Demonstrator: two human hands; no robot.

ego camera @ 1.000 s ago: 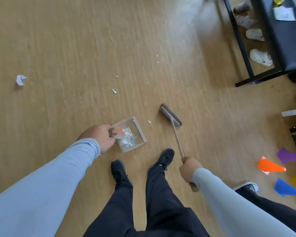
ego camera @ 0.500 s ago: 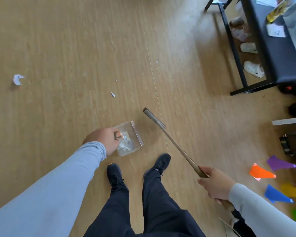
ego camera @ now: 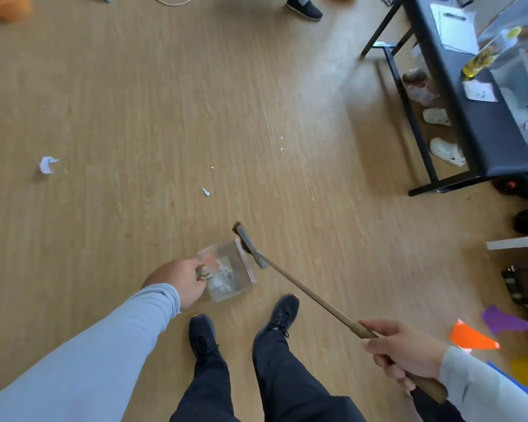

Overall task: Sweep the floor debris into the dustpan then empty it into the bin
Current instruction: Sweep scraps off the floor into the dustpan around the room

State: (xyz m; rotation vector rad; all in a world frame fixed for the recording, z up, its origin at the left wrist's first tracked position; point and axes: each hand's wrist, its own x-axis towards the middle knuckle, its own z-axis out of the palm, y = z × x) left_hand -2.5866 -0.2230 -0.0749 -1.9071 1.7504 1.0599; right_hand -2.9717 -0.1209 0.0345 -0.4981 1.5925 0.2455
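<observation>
Right hand (ego camera: 406, 351) wrapped round broom (ego camera: 302, 289) handle, head at the dustpan's far lip. Left hand (ego camera: 177, 281) grips clear dustpan (ego camera: 229, 271) handle; scraps inside. Paper bits (ego camera: 205, 192) on floor beyond it.

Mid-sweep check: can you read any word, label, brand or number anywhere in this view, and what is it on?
No text is readable anywhere in this view.
White paper sheet on the black table: faint marks, too small to read.
Small white card on the same table: dark marks, blurred.
Clear plastic dustpan, wooden-handled broom: no lettering visible.
</observation>
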